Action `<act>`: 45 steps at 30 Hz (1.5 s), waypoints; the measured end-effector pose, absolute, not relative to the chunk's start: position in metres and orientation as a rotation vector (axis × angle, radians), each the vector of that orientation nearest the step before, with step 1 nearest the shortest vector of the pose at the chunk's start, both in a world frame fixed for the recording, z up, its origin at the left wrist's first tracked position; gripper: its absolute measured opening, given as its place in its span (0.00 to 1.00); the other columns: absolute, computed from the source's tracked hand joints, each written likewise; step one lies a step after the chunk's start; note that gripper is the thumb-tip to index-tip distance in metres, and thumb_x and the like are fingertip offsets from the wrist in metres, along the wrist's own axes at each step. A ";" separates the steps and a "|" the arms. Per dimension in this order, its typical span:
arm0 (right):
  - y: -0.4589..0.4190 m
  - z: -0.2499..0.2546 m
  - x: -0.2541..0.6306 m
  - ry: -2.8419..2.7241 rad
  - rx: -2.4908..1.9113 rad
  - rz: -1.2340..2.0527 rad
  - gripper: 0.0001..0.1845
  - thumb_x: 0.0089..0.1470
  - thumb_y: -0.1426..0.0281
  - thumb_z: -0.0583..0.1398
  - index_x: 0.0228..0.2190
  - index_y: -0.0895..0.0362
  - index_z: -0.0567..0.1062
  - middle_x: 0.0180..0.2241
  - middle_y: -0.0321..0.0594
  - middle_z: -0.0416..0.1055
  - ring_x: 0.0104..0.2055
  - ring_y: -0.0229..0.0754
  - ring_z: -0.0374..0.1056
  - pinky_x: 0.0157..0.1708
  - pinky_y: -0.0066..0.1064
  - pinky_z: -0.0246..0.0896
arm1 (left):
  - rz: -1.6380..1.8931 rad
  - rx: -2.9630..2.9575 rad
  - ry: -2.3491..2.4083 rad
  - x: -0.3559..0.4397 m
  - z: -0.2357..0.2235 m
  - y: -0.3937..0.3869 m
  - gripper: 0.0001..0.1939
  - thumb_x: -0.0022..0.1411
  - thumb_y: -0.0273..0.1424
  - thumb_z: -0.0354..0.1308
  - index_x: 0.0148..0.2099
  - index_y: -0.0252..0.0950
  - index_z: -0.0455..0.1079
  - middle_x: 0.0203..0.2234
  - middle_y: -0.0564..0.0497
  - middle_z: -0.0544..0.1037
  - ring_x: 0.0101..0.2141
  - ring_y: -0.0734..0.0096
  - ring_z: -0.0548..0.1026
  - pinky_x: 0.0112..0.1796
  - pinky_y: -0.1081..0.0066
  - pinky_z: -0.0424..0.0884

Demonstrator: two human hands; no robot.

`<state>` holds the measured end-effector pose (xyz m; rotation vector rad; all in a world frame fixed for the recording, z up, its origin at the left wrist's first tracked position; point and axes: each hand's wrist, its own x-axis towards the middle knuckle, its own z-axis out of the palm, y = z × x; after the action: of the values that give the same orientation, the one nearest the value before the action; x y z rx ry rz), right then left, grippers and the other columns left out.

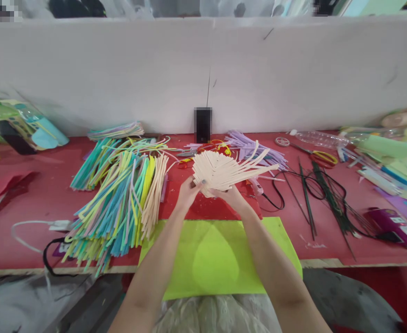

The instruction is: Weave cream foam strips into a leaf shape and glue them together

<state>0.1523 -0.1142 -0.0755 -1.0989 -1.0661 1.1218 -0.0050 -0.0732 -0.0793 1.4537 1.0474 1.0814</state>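
A cream-coloured woven piece of flat strips (214, 167) is held up above the red work mat (179, 210). Its left part is tightly plaited, while loose strip ends fan out to the right. My left hand (188, 192) grips its lower left edge, thumb on the front. My right hand (229, 194) is closed on the lower right edge, with some fingers hidden behind the piece. Beside my left arm lies a bundle of cream strips (154, 194). Purple strips (248, 143) lie behind the woven piece to the right.
Left of me are heaped coloured strips (116, 212). A yellow-green sheet (213, 259) covers the table's front edge. To the right lie scissors (323, 158), dark green stems (331, 201), black cable and a purple device (396, 226). A phone (202, 125) leans on the white partition (120, 74).
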 end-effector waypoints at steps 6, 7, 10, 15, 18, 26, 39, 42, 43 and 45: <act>-0.108 -0.081 0.166 -0.927 -1.207 1.075 0.25 0.35 0.56 0.69 0.35 0.58 0.78 0.37 0.43 0.79 0.39 0.49 0.74 0.40 0.42 0.70 | 1.117 1.291 1.015 -0.008 -0.077 -0.075 0.24 0.49 0.45 0.63 0.44 0.33 0.70 0.36 0.45 0.80 0.36 0.61 0.78 0.37 0.65 0.74; -0.107 -0.081 0.169 -0.907 -1.211 1.052 0.26 0.38 0.54 0.67 0.36 0.58 0.77 0.37 0.43 0.78 0.38 0.48 0.74 0.38 0.40 0.71 | 1.123 1.276 1.017 -0.008 -0.076 -0.075 0.24 0.49 0.45 0.63 0.43 0.33 0.70 0.35 0.45 0.80 0.36 0.61 0.78 0.37 0.64 0.74; -0.107 -0.078 0.174 -0.891 -1.223 1.003 0.26 0.42 0.52 0.65 0.39 0.57 0.76 0.39 0.42 0.78 0.38 0.47 0.73 0.33 0.36 0.71 | 1.139 1.252 1.039 -0.010 -0.074 -0.074 0.24 0.50 0.45 0.62 0.43 0.34 0.70 0.35 0.46 0.80 0.36 0.62 0.78 0.37 0.64 0.74; -0.113 -0.074 0.168 -1.011 -1.262 1.034 0.24 0.40 0.54 0.66 0.36 0.57 0.77 0.36 0.41 0.78 0.37 0.46 0.73 0.34 0.34 0.70 | 1.222 1.221 1.143 -0.018 -0.072 -0.076 0.22 0.51 0.40 0.62 0.46 0.32 0.69 0.42 0.42 0.78 0.43 0.61 0.76 0.43 0.65 0.71; -0.119 -0.078 0.167 -1.061 -1.312 1.023 0.24 0.42 0.54 0.65 0.38 0.57 0.76 0.36 0.41 0.78 0.36 0.46 0.73 0.34 0.35 0.69 | 1.223 1.206 1.189 -0.025 -0.074 -0.083 0.22 0.50 0.36 0.63 0.47 0.33 0.68 0.42 0.43 0.79 0.41 0.61 0.77 0.42 0.65 0.71; -0.130 -0.086 0.175 -1.065 -1.515 0.836 0.30 0.43 0.54 0.64 0.45 0.58 0.73 0.30 0.41 0.78 0.34 0.48 0.73 0.36 0.39 0.66 | 1.142 1.282 1.283 -0.030 -0.085 -0.097 0.13 0.50 0.31 0.62 0.39 0.35 0.66 0.33 0.49 0.80 0.34 0.66 0.78 0.36 0.68 0.72; -0.136 -0.095 0.175 -0.996 -1.592 0.763 0.20 0.45 0.52 0.61 0.32 0.55 0.75 0.28 0.42 0.77 0.32 0.50 0.73 0.34 0.41 0.69 | 1.227 1.461 1.238 -0.023 -0.090 -0.093 0.28 0.56 0.30 0.59 0.58 0.35 0.59 0.46 0.44 0.76 0.44 0.66 0.75 0.45 0.68 0.70; -0.136 -0.097 0.176 -1.006 -1.584 0.789 0.17 0.46 0.52 0.60 0.29 0.54 0.74 0.29 0.42 0.78 0.32 0.49 0.73 0.33 0.40 0.69 | 1.237 1.465 1.266 -0.026 -0.091 -0.091 0.31 0.57 0.31 0.59 0.62 0.35 0.56 0.42 0.45 0.77 0.41 0.66 0.76 0.43 0.67 0.71; -0.136 -0.097 0.176 -1.010 -1.586 0.799 0.17 0.46 0.53 0.60 0.29 0.54 0.74 0.29 0.41 0.78 0.31 0.48 0.73 0.33 0.39 0.69 | 1.228 1.472 1.294 -0.027 -0.093 -0.090 0.32 0.57 0.31 0.59 0.62 0.36 0.55 0.41 0.45 0.77 0.40 0.67 0.76 0.43 0.67 0.72; -0.136 -0.099 0.174 -1.025 -1.595 0.827 0.16 0.46 0.53 0.61 0.27 0.53 0.74 0.27 0.41 0.77 0.29 0.47 0.73 0.30 0.38 0.69 | 1.197 1.487 1.361 -0.031 -0.096 -0.089 0.32 0.56 0.29 0.59 0.62 0.36 0.57 0.41 0.45 0.77 0.39 0.67 0.76 0.42 0.67 0.72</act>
<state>0.1744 -0.1363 -0.0986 -1.5945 -1.0247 0.8268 -0.0306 -0.0893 -0.0964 1.4873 1.3614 1.1966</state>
